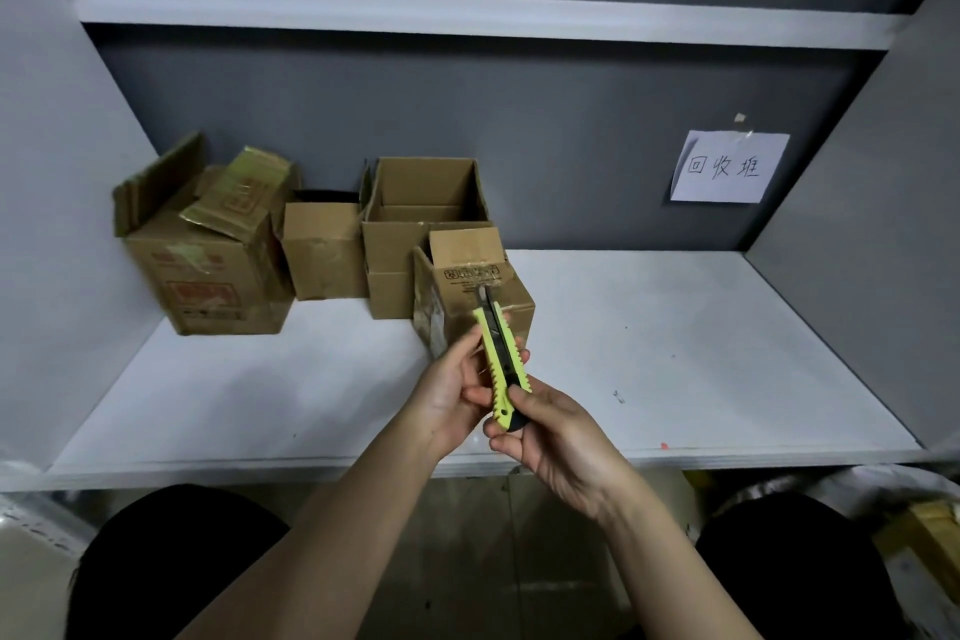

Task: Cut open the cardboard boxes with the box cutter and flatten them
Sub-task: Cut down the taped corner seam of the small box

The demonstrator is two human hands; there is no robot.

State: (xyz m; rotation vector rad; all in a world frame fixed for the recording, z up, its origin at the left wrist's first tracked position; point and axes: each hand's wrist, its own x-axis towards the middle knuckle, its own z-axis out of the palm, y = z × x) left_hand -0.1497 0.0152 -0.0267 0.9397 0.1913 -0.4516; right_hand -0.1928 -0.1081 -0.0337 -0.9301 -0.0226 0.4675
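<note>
From the head view I read 回收堆 on a white paper sign (727,167). My left hand (452,392) and right hand (550,437) both grip the ridged lime-green box cutter (503,364), blade out, just before four brown cardboard boxes (322,250) on the white shelf (701,353).

We cannot read the print on the nearest box (470,294), partly covered by the box cutter (503,369). The small box (324,250) hides behind its left neighbour (208,270). Both forearms run off the near edge; the clutter (919,535) below the shelf blurs.
</note>
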